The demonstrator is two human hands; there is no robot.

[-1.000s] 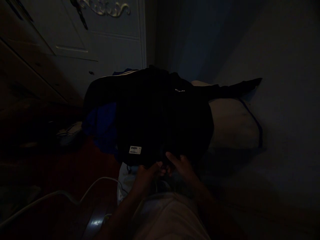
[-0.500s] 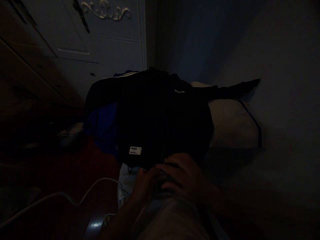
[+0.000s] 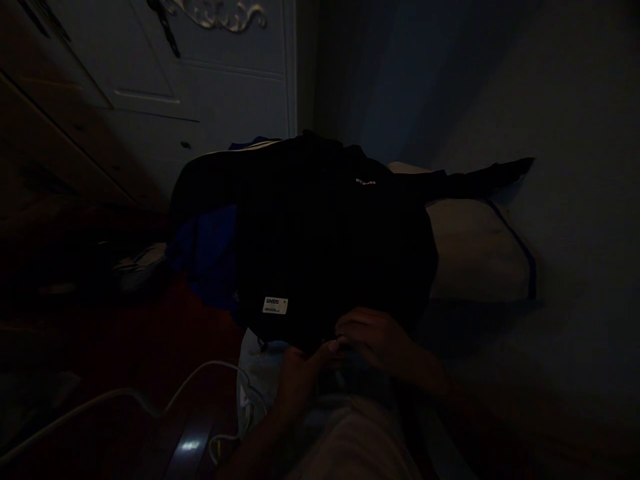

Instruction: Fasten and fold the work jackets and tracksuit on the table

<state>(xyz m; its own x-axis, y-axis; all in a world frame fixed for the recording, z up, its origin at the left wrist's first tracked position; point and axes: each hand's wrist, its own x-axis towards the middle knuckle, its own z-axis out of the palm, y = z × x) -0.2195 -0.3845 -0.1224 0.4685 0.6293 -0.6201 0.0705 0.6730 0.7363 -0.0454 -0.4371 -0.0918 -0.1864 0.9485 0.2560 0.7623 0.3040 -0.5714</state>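
A black jacket (image 3: pixel 325 247) lies spread out, with a white label (image 3: pixel 275 305) near its lower left and small pale lettering on its upper right. At the jacket's bottom hem, my left hand (image 3: pixel 300 377) has its thumb and fingers closed on the dark cloth. My right hand (image 3: pixel 380 340) meets it from the right, its fingers bent together over the same edge. The fingertips of both hands nearly touch. Deep shadow hides exactly which bit of the hem they pinch.
Blue cloth (image 3: pixel 207 250) shows beneath the jacket on the left. A pale bag-like thing with blue trim (image 3: pixel 480 250) sits to the right, by the wall. A white cable (image 3: pixel 165 410) crosses the lower left. Behind stands a white cabinet (image 3: pixel 235 97) with carved trim.
My right hand's fingers have drawn closer together at the hem, and my left thumb now points towards them. The whole scene has shifted slightly to the right in view.
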